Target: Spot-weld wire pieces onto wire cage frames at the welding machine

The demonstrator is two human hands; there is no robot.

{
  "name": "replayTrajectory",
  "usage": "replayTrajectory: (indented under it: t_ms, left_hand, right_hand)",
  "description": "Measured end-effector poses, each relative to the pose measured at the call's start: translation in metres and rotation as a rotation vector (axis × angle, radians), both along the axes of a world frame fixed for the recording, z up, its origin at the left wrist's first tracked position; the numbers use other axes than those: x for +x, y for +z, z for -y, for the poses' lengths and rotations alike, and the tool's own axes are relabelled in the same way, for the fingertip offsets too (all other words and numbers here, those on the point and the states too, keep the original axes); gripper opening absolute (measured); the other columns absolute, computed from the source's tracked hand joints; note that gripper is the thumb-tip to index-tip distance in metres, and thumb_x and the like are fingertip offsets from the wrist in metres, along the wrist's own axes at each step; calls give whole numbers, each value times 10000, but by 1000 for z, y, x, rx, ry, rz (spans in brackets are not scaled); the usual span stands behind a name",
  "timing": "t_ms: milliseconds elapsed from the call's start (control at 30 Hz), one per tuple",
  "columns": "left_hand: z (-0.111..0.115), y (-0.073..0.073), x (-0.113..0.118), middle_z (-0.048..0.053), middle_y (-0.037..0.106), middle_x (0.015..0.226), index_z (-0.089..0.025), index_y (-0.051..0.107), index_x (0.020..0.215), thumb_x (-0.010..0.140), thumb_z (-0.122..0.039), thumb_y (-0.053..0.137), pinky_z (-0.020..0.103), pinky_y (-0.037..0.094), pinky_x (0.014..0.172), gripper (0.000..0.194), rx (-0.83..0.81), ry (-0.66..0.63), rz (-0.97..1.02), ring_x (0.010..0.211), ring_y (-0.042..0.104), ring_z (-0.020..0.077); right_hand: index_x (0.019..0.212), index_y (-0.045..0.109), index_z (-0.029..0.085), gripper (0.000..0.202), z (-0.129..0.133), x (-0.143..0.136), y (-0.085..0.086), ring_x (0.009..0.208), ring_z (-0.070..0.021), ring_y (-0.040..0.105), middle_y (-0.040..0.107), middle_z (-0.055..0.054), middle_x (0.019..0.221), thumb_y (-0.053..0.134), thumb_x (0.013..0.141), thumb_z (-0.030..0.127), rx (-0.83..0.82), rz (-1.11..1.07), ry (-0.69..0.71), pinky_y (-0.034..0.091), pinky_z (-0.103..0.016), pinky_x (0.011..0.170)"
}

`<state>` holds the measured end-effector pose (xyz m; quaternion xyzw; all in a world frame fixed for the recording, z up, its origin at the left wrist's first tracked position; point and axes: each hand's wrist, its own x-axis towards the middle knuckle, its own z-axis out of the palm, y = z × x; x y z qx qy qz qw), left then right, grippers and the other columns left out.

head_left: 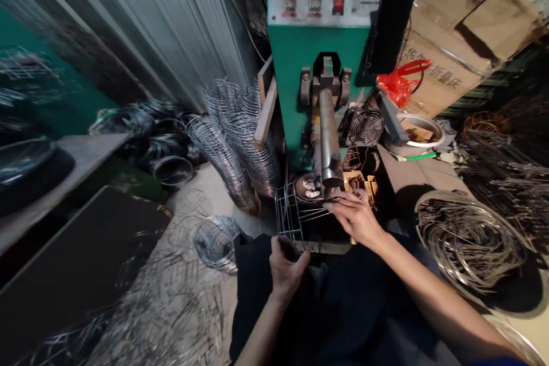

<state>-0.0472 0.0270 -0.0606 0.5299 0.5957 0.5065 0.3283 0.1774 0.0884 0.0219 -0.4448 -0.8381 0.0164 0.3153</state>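
The wire rack [316, 213] lies ahead of your lap, below the lower end of the machine's metal cylinder [330, 131]. Relative to your right hand [354, 214], the visible bars lie to the left of and below the fingertips; relative to your left hand [287, 271], they lie forward. Your right hand is the nearer one to the cylinder's end. The rack's long axis cannot be determined, as part of it is lost in shadow. Your right fingers extend leftward, slightly bent and close together, with their tips just beside the cylinder's lower end; whether they pinch a small part or touch the rack cannot be told. Your left thumb stands well apart from the curled fingers, with a dark area between them; you cannot confirm a hold there. Beyond the rack, a round dish [301, 190] sits near the cylinder, and the green machine [291, 57] stands behind. Stacked wire rings [227, 160] stand to your left; bent metal rods [467, 240] lie to your right.
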Motion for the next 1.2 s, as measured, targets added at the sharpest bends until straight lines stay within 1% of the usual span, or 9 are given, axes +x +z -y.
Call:
replayTrajectory:
  t_ms: [167, 267, 367, 600, 867, 933, 1033, 1100, 1200]
  left_hand:
    - [-1, 0, 0, -78, 546, 634, -223, 436, 871, 698, -360, 813, 228, 478, 575, 436, 5, 6, -7, 520, 548, 110]
    - [0, 2, -1, -79, 530, 633, -225, 435, 853, 703, -357, 813, 213, 457, 555, 428, -13, -6, 7, 527, 530, 103]
    - [-6, 5, -3, -75, 521, 637, -223, 437, 840, 709, -366, 810, 201, 436, 543, 420, -28, -22, 32, 535, 508, 97]
    - [-30, 9, -8, -76, 502, 610, -222, 440, 796, 656, -434, 839, 204, 401, 529, 472, -31, 9, 75, 523, 488, 100]
    - [-26, 16, -6, -56, 546, 697, -216, 486, 977, 673, -405, 824, 238, 446, 607, 492, -37, 12, 52, 593, 536, 127]
    - [-17, 20, -11, -47, 549, 730, -211, 504, 1001, 649, -396, 839, 243, 458, 631, 520, -67, 36, 98, 640, 551, 134]
    - [1, 25, -29, -38, 544, 755, -197, 546, 974, 647, -390, 839, 221, 456, 617, 480, -203, -42, 294, 675, 559, 123]
    - [14, 29, -42, -4, 596, 802, -182, 587, 1034, 676, -431, 812, 196, 427, 541, 491, -415, -164, 505, 696, 598, 136]
    - [34, 30, -53, 117, 694, 991, -143, 625, 1112, 741, -544, 739, 181, 389, 472, 558, -830, -388, 744, 744, 677, 181]
  right_hand:
    - [1094, 688, 261, 178, 0, -1, -1, 1119, -209, 634, 763, -29, 1019, 548, 989, 231, -5, -19, -25, 254, -437, 1039]
    - [951, 673, 222, 138, 0, 0, 0, 951, -192, 665, 747, -28, 920, 566, 982, 304, -43, -77, -86, 313, -403, 1000]
    - [805, 622, 208, 219, -5, 3, 1, 783, -166, 640, 702, -8, 797, 565, 978, 330, -65, -165, -113, 373, -360, 932]
    - [822, 628, 211, 155, -23, 5, -2, 781, -183, 634, 704, -20, 816, 585, 960, 266, -54, -241, -89, 421, -363, 922]
    - [903, 697, 216, 142, -12, 15, 7, 879, -184, 681, 749, -18, 930, 618, 943, 326, -135, -334, -115, 410, -396, 1033]
    - [942, 711, 216, 195, 1, 37, 7, 909, -193, 686, 750, -29, 964, 617, 931, 386, -195, -426, -211, 474, -354, 957]
    - [930, 716, 221, 320, 36, 98, -8, 870, -232, 701, 752, -50, 938, 580, 904, 510, -251, -451, -488, 538, -340, 812]
    - [894, 723, 262, 352, 76, 153, -31, 761, -280, 708, 748, -70, 849, 578, 852, 579, -304, -294, -724, 543, -386, 693]
    - [798, 720, 344, 314, 157, 240, -77, 511, -357, 625, 671, -123, 623, 597, 736, 627, -383, -52, -1076, 453, -478, 493]
